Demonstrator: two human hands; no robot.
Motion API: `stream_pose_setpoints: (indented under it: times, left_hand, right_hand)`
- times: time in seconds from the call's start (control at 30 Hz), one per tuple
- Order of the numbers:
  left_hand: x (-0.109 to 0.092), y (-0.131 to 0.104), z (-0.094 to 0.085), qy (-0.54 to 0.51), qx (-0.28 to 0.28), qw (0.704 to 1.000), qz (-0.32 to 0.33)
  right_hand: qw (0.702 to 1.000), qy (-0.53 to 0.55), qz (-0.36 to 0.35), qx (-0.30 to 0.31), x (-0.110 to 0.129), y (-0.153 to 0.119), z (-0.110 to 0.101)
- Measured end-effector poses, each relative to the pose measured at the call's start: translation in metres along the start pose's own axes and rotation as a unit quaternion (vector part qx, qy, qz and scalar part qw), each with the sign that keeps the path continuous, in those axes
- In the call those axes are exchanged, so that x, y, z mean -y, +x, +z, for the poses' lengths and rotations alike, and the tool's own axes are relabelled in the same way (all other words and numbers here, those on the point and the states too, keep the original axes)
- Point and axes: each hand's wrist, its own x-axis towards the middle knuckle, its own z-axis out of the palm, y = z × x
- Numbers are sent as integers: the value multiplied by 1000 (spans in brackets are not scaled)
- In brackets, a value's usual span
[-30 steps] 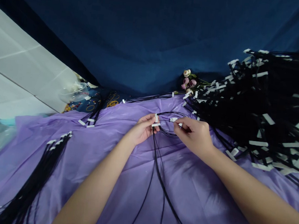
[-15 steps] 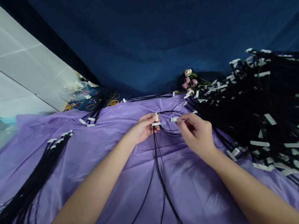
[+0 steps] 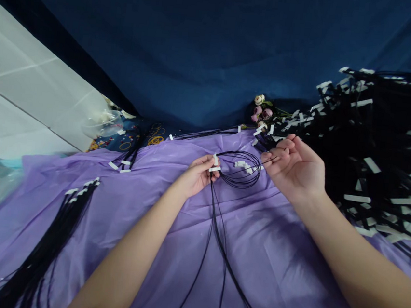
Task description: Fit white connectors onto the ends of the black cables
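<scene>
Near the centre, my left hand (image 3: 198,176) pinches two white connectors (image 3: 215,168) of a black wire bundle. From them, thin black wires (image 3: 240,153) curve into a loose coil to the right, and other strands (image 3: 225,250) hang down over the purple cloth. My right hand (image 3: 298,170) is raised to the right of the coil, palm turned up, its fingertips pinching one thin black wire (image 3: 269,161) that runs back toward the coil. Several white connectors (image 3: 246,166) show within the loop, lying on the cloth.
A large heap of black cables with white tags (image 3: 381,142) fills the right side. At left lies a bundle of black wires (image 3: 58,227) on the purple cloth (image 3: 281,277). Artificial flowers (image 3: 262,112), yellow rubber bands (image 3: 155,141) and a clear bowl (image 3: 101,123) sit behind.
My right hand has moved right and up, turning its palm upward, and now draws out a wire. The white connectors it was at now show inside the loop. My left hand stays put.
</scene>
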Motion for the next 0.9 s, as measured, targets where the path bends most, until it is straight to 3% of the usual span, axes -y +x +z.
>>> stream_pose_setpoints:
  times: [0.2, 0.37, 0.57, 0.7, 0.9]
  left_hand:
    - [-1, -1, 2, 0, -2, 1000, 2]
    - [-1, 0, 2, 3, -11, 1000, 2]
    - [0, 0, 2, 8, -6, 1000, 2]
    - [0, 0, 2, 11, -1, 1000, 5]
    - [-2, -1, 4, 18, 2, 1000, 7]
  right_hand:
    - [994, -31, 25, 102, -2, -7, -1]
    - [983, -105, -9, 150, -5, -13, 0]
    - [964, -217, -13, 155, -12, -13, -1]
    - [914, -373, -97, 124, -23, -11, -6]
    - [813, -531, -212, 109, -30, -11, -12]
